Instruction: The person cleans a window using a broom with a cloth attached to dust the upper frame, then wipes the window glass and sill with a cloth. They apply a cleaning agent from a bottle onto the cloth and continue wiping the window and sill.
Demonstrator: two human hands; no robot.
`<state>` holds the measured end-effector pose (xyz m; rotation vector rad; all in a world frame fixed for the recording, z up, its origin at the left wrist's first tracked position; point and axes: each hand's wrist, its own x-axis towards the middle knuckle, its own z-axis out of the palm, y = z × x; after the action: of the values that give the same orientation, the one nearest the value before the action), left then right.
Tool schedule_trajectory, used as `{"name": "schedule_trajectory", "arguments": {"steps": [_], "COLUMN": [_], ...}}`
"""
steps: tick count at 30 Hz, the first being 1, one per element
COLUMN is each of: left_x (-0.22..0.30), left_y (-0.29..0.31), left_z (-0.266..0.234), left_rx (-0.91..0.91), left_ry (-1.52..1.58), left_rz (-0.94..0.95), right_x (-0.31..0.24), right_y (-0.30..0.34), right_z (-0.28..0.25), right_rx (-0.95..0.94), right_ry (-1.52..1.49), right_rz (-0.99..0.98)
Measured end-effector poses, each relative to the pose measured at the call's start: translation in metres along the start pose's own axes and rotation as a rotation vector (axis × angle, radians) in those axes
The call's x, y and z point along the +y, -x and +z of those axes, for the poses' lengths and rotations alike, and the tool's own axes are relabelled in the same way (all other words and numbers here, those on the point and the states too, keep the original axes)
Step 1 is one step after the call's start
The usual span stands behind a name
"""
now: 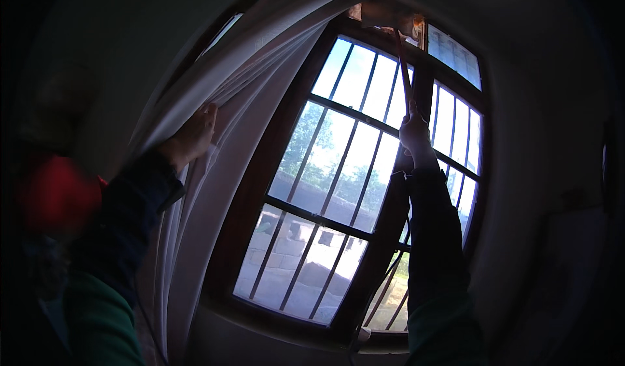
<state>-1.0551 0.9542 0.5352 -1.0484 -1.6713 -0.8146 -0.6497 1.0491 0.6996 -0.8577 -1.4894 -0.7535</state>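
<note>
Your left hand (pixel 195 132) presses against the pale, pleated fabric curtain (pixel 215 171), bunching it at the window's left side; whether the fingers clench it cannot be told. Your right hand (pixel 414 132) is closed around a thin reddish stick (pixel 403 73) reaching up toward the top of the dark wooden window frame (pixel 260 190). Beyond the barred panes, trees and a stone wall stand in daylight.

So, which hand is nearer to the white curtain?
Left. The left hand presses on the folds of the white curtain, holding it aside. The right hand is apart from it, across the window pane, gripping a thin reddish stick.
</note>
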Motion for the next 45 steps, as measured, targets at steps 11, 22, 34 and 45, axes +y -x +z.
{"name": "schedule_trajectory", "arguments": {"steps": [11,22,34,45], "left_x": [0.016,0.018,0.024,0.045], "left_y": [0.004,0.012,0.014,0.016], "left_z": [0.001,-0.013,-0.007,-0.009], "left_rx": [-0.024,0.027,0.070,-0.059], "left_ry": [0.108,0.065,-0.023,0.089], "left_rz": [0.032,0.065,0.107,0.036], "right_x": [0.085,0.080,0.124,0.126], "right_y": [0.152,0.001,0.013,0.155], "right_z": [-0.055,0.013,-0.049,-0.132], "right_rx": [-0.137,0.175,0.095,-0.384], "right_ry": [0.020,0.109,0.200,-0.467], "right_rz": [0.081,0.001,-0.112,0.244]}}
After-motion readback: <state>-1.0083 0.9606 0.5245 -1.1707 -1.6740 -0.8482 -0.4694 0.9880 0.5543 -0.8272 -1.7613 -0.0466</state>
